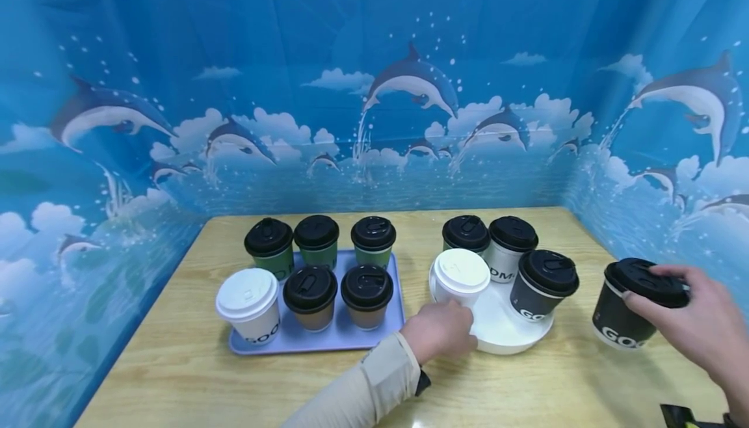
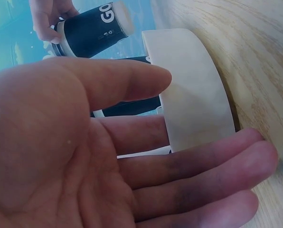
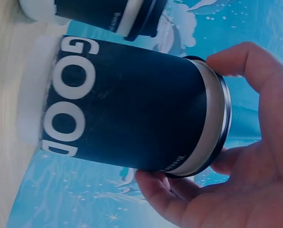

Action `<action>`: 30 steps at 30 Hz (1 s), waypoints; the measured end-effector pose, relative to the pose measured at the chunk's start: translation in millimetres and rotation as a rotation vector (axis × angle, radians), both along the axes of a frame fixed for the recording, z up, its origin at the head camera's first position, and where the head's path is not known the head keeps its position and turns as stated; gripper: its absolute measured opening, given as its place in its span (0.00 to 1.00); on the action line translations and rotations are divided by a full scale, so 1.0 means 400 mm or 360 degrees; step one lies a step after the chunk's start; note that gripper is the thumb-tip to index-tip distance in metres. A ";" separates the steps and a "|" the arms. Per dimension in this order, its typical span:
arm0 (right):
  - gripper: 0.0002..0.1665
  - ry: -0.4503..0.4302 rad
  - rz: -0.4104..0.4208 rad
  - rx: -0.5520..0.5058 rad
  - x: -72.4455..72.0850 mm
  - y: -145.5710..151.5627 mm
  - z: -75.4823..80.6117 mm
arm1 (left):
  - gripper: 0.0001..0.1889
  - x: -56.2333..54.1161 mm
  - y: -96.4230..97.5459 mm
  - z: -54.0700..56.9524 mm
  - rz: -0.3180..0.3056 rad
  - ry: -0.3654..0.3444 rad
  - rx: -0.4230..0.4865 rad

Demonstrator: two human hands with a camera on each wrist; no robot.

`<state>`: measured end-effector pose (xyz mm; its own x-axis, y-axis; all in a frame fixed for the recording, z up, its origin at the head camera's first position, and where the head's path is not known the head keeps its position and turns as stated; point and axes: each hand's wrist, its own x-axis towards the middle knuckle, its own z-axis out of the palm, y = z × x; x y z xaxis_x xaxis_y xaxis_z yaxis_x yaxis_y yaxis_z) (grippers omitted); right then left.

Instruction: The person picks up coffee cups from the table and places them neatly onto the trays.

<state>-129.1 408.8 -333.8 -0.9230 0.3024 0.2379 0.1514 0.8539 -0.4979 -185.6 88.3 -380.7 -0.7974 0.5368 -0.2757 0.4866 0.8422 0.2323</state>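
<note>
At the far right, my right hand point(image 1: 705, 317) grips a black paper coffee cup point(image 1: 623, 314) around its black lid, thumb on one side and fingers on the other. "GOOD" is printed near the pale base point(image 3: 32, 95). The cup is upright, beside the round white tray point(image 1: 506, 337). My left hand point(image 1: 441, 330) is at that tray's front left edge. In the left wrist view the thumb lies on the outside of the tray's rim point(image 2: 193, 90) and the index fingertip disappears behind it, pinching the rim; the other fingers extend along the outside.
Several lidded cups stand on the white tray, among them a white-lidded cup point(image 1: 462, 275) and a black cup point(image 1: 543, 285). Left of it, a lilac rectangular tray point(image 1: 398, 298) carries green, brown and white cups. A dolphin-print curtain point(image 1: 374, 90) surrounds the wooden table point(image 1: 193, 376).
</note>
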 end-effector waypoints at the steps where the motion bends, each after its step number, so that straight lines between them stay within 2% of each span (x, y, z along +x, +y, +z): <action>1: 0.43 -0.0004 0.0013 -0.0013 0.003 -0.001 0.002 | 0.12 0.000 0.000 0.000 -0.0001 -0.0002 0.0002; 6: 0.43 -0.0046 0.0059 -0.0029 0.011 -0.005 0.012 | 0.12 0.001 -0.001 0.002 0.0005 -0.0013 0.0006; 16: 0.42 -0.0130 0.0175 0.0053 0.029 -0.019 0.018 | 0.12 0.000 0.000 0.000 0.0008 -0.0007 0.0004; 24: 0.38 -0.0128 0.0306 -0.0002 0.044 -0.028 0.021 | 0.12 0.002 0.000 0.000 -0.0004 0.0026 0.0007; 30: 0.41 -0.0181 0.0407 -0.0087 0.056 -0.040 0.026 | 0.12 0.002 0.000 0.001 -0.0009 0.0032 0.0007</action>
